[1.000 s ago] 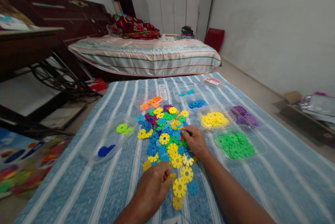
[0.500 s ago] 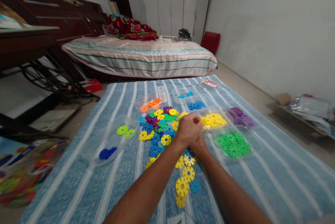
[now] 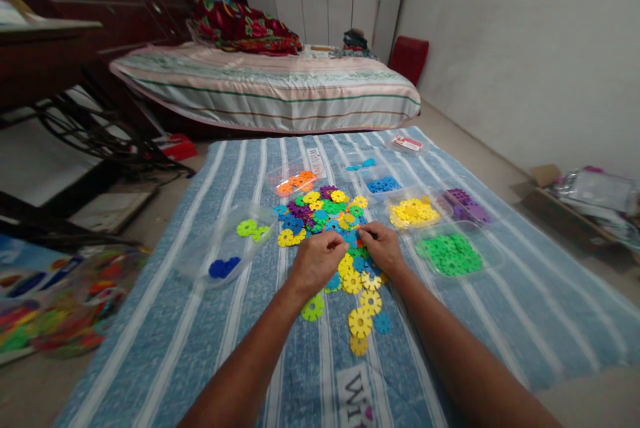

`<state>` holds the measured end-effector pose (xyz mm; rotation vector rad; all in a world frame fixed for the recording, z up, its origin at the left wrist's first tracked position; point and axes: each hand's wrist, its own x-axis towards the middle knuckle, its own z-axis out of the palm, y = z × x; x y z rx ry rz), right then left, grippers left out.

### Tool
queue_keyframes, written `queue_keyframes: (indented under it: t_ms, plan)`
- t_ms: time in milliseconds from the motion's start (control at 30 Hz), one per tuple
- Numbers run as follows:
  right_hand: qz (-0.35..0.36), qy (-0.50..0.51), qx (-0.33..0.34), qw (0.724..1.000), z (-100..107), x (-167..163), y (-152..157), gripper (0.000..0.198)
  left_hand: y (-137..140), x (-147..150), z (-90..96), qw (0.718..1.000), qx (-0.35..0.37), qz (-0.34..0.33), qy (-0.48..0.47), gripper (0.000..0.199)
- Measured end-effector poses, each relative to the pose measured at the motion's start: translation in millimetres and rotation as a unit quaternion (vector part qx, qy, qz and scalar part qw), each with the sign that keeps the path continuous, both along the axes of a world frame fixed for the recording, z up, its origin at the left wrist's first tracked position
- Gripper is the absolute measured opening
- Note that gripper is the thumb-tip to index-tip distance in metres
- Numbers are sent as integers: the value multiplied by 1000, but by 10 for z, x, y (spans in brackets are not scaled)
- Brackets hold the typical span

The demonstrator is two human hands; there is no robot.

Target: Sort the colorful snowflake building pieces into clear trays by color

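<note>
We see the left hand point(image 3: 316, 261) and the right hand point(image 3: 384, 248) both resting on a pile of toy flowers point(image 3: 330, 228) on a blue striped mat point(image 3: 200, 321). The fingers of both hands are curled down into the pile, but we cannot tell if they hold one. Clear trays of yellow flowers point(image 3: 414, 211) and green flowers point(image 3: 450, 253) sit just beside the right hand.

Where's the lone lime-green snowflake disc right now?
In the head view, the lime-green plastic snowflake disc lies flat on the blue striped mat, just below the left hand, left of the yellow discs.
</note>
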<state>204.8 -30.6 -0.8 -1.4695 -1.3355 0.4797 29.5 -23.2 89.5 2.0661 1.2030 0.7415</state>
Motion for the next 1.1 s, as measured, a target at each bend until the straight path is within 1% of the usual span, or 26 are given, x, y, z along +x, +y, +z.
queue_keyframes:
  t_ms: [100,200,233,300,400,500,600,767,933,1100]
  plan:
    - [-8,-8,-5,1000,9,-10,10,21,61,-191,-135,996,44,80,-8,22]
    - [-21,-20,-10,1000,24,-16,26,21,188,-329,-280,978,122,170,-10,21]
    - [-25,-23,-12,999,29,-16,33,20,235,-364,-330,969,151,194,-3,20]
    - [-32,-29,-13,999,36,-15,48,19,316,-414,-422,955,204,215,15,19]
    - [-38,-35,-15,999,45,-14,62,19,385,-453,-523,945,252,204,29,18]
    - [-42,-40,-20,998,53,-19,64,18,413,-478,-594,945,264,192,34,18]
    - [-46,-44,-25,998,58,-24,60,18,444,-511,-664,948,251,190,46,20]
    - [-54,-51,-27,997,63,-38,50,17,510,-559,-757,957,209,183,80,25]
    - [-63,-61,-23,996,51,-77,37,16,545,-552,-778,961,190,179,91,36]
    - [-73,-69,-28,995,31,-102,30,16,517,-507,-776,966,187,156,88,44]
